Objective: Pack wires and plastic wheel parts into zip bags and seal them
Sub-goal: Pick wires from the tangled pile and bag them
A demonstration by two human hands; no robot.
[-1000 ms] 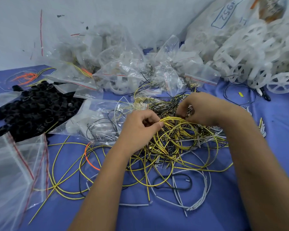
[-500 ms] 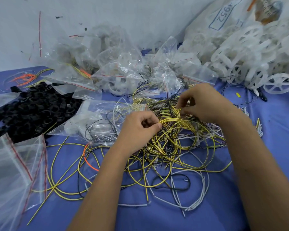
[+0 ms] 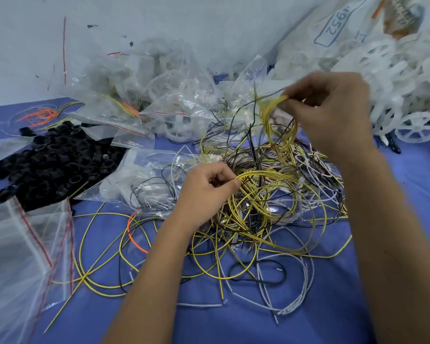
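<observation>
Right hand (image 3: 333,112) has lifted, pinching thin yellow wires (image 3: 274,109) toward 1 o'clock; left hand (image 3: 206,192) pins the tangled wire pile (image 3: 261,202). Separation underway.

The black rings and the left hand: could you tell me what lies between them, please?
In the head view, a clear zip bag holding white parts and thin wires lies on the blue cloth between the black rings and the left hand.

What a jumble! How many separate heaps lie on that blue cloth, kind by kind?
Black rings: 1
White wheels: 1
Tangled wires: 1
Filled zip bags: 1
Empty zip bags: 1
Orange wire bundle: 1
Total: 6 heaps
</observation>
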